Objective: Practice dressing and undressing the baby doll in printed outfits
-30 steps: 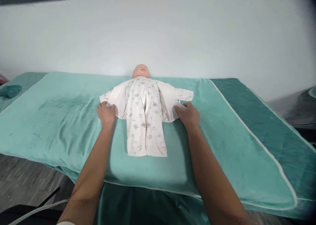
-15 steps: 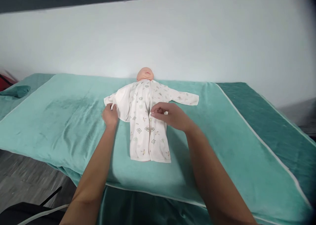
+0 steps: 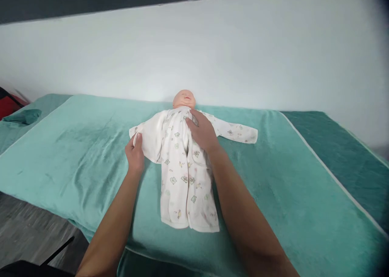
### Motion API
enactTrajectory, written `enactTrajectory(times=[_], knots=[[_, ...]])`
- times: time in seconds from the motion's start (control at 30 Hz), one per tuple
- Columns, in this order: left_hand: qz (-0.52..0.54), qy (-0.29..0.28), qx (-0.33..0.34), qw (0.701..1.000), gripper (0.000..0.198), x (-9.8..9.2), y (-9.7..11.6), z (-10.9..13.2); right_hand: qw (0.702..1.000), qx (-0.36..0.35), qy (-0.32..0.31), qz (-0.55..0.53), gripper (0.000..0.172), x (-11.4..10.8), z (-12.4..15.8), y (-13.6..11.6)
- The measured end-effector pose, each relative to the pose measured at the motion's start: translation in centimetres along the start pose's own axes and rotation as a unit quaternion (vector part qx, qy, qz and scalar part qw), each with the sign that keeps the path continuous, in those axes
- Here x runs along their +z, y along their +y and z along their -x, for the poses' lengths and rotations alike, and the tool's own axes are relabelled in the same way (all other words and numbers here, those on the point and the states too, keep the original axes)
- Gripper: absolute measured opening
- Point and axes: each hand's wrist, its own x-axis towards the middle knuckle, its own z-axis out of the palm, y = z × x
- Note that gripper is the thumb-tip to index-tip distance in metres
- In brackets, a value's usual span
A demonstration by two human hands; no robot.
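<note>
Left hand [image 3: 135, 155] perhaps pinching garment [image 3: 182, 179], right [image 3: 203, 133] flat

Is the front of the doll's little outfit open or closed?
Half closed: the right hand presses one panel of the outfit across the doll; the left hand holds the other panel spread outward, plain lining up.

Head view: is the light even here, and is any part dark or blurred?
In the head view the light is soft and even, with no glare on the white baby suit or the green towel; the frame's right corners go dark, the grey floor at lower left looks smeared, and the left hand and right hand are sharp.
</note>
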Motion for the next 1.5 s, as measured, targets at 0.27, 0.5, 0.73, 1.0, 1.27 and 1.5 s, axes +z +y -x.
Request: enactTrajectory(times=[0.27,0.5,0.73,1.0,1.27,1.5], knots=[[-0.151,-0.192,0.252,0.936,0.028,5.9,6.9,2.7,0.999,0.024,-0.040,-0.027,0.051,-0.7,0.5,-0.2],[-0.243,-0.285,0.384,0.844,0.024,6.1,5.5,5.4,0.998,0.016,-0.022,-0.064,0.042,-0.3,0.5,0.5],[-0.213,-0.183,0.209,0.937,0.026,8.7,6.9,-1.8,0.991,0.006,0.130,-0.032,0.019,0.1,0.1,0.8],[-0.302,-0.230,0.075,0.922,0.024,14.8,5.2,-8.3,0.992,0.124,0.029,0.011,0.031,-0.4,-1.0,-0.1],[-0.359,-0.204,0.093,0.906,0.024,15.1,4.4,-7.7,0.984,0.137,-0.015,0.109,0.022,-0.8,-3.8,-0.5],[-0.247,-0.190,0.112,0.944,0.012,14.9,4.0,-7.9,0.992,0.097,0.051,-0.055,0.021,-0.2,-5.0,0.1]])
